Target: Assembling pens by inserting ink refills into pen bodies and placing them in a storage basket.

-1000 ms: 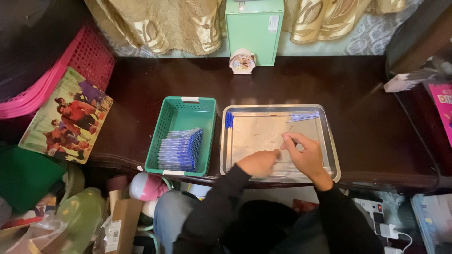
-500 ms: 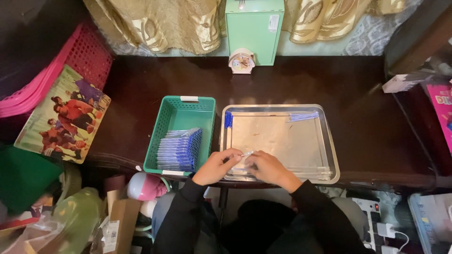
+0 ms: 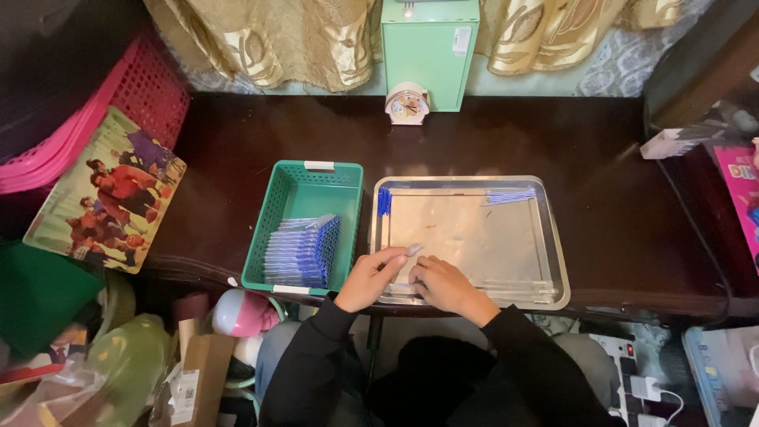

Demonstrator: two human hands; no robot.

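I see the scene lit softly from overhead, fairly even but dim toward the edges. The dark counter (image 3: 617, 205) soaks up light and gives only a faint sheen. The metal tray (image 3: 553, 237) throws a pale, hazy glare across its floor. My hands (image 3: 411, 277) look slightly smeared, and the small thing they pinch is too blurred to make out. The lower corners fall into shadow, and straight lines bow a little near the frame edges.

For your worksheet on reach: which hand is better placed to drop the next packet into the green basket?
Probably the left. The left hand sits at the metal tray's near-left corner, right beside the green basket of blue packets. The right hand lies farther from it.
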